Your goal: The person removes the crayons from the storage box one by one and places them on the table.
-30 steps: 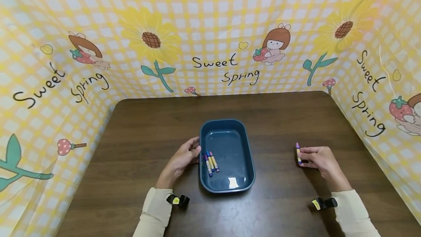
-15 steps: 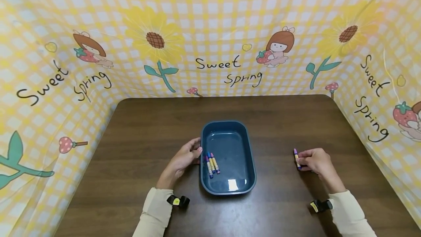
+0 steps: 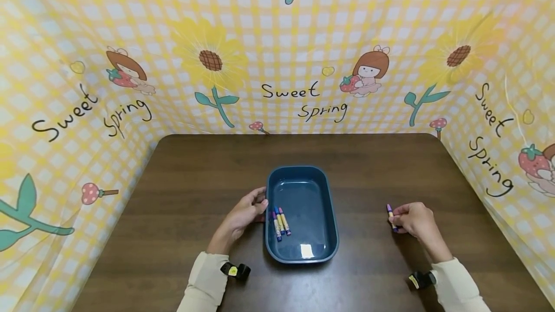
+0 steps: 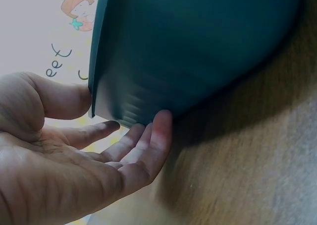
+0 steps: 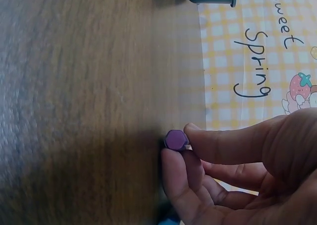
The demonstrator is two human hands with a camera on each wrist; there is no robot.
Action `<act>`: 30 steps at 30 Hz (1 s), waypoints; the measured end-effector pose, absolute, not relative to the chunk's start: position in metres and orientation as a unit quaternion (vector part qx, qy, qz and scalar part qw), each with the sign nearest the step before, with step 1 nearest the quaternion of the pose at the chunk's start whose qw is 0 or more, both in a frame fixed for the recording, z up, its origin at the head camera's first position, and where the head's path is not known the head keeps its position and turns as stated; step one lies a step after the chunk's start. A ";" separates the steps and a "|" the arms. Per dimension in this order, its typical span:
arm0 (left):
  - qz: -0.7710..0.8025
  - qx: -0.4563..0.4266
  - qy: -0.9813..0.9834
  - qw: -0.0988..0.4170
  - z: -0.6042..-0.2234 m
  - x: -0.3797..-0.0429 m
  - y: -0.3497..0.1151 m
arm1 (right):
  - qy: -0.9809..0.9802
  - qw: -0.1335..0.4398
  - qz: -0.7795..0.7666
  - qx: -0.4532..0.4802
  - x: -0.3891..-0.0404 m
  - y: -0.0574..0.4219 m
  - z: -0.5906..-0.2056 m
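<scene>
Right hand (image 3: 416,220), right of centre low in the head view: thumb and fingers pinch a purple-tipped crayon (image 3: 390,214) with a yellow wrapper, tilted a little, purple tip towards the top of the frame. The right wrist view has its six-sided purple end (image 5: 176,140) face-on, lower centre, gripped between thumb and fingertips; cannot tell if the crayon touches the table (image 3: 195,172).

Left hand (image 3: 243,213), left of the lower centre, grasps the left side of the blue tray (image 3: 312,225) — thumb against the rim, other fingers along the outside wall in the left wrist view. Tray stands just below the middle of the frame, long way up-down. Inside, by its left wall, three crayons (image 3: 282,223) lie side by side, touching or nearly so: tips purple, blue, pink from left to right.

Table is brown wood-grain. Yellow-checked cloth (image 3: 277,52) fills the top and both sides — sunflowers, "Sweet Spring" lettering. Cream sleeves (image 3: 204,278), black device (image 3: 235,270) at each wrist.
</scene>
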State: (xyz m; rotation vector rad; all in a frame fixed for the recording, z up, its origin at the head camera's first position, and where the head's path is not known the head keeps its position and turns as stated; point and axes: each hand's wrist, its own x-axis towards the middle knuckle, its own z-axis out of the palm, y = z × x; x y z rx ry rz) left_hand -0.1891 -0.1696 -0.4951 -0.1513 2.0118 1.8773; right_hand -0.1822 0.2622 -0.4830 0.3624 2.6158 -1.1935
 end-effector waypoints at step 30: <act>0.669 -0.051 0.716 0.191 -0.494 -0.190 -0.168 | 0.890 0.090 -0.437 0.096 -0.168 0.271 -0.471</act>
